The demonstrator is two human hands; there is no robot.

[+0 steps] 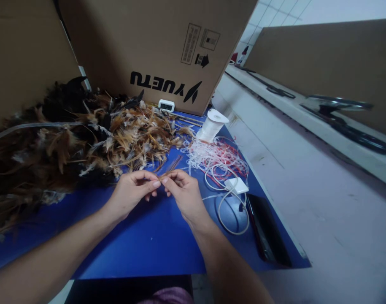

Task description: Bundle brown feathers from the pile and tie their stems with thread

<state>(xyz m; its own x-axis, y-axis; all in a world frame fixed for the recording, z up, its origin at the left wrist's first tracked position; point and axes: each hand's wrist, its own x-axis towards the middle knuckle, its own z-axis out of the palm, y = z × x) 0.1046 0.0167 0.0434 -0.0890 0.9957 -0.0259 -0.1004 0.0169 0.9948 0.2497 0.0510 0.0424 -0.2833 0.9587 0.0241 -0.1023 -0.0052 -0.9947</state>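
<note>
My left hand (136, 188) and my right hand (182, 190) meet fingertip to fingertip above the blue tabletop (142, 245). Pinched between both thumbs and forefingers is a thin brown feather (174, 164), its fine strands pointing up and away from me. The part inside my fingertips is hidden. Beyond my left hand spreads a big heap of brown, black and white feathers (132, 135). A tangle of white and red cord (214, 156) lies past my right hand, close to a spool of white thread (212, 123).
Large cardboard boxes (117, 46) stand behind the feathers, a small digital display (166, 105) before them. To the right are a white charger (237, 185) with a coiled cable and a dark phone (268, 230) near the table edge. A white wall ledge (275, 95) holds dark objects.
</note>
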